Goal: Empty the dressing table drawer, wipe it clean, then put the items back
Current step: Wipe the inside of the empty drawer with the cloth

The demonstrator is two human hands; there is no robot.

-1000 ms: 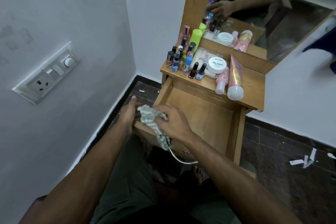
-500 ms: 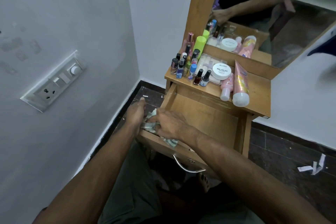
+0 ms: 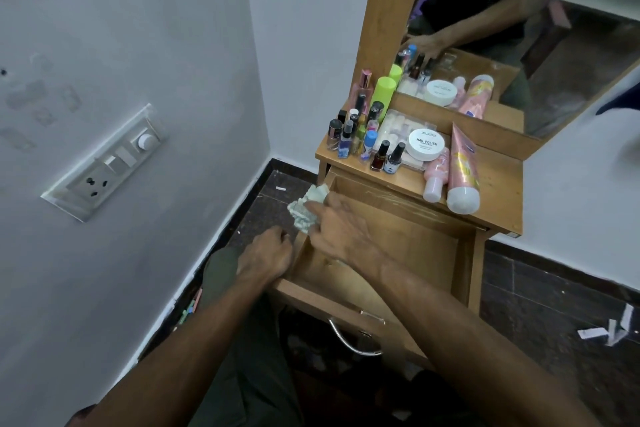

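Right hand [image 3: 337, 230] gripped crumpled cloth [image 3: 306, 210] against drawer [image 3: 391, 246] wall at nine o'clock, wiping; left hand [image 3: 265, 253] curled over its corner, steadying

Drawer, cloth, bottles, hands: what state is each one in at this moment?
Drawer: pulled open, nothing inside except the right hand and cloth.
Cloth: crumpled, at the drawer's left wall.
Right hand: grips the cloth.
Left hand: grips the drawer's left front corner.
Nail polish bottles: upright on the tabletop, capped.
Pink tube: lying down, capped.
Nail polish jar: lid on.
Mirror: reflects the person.
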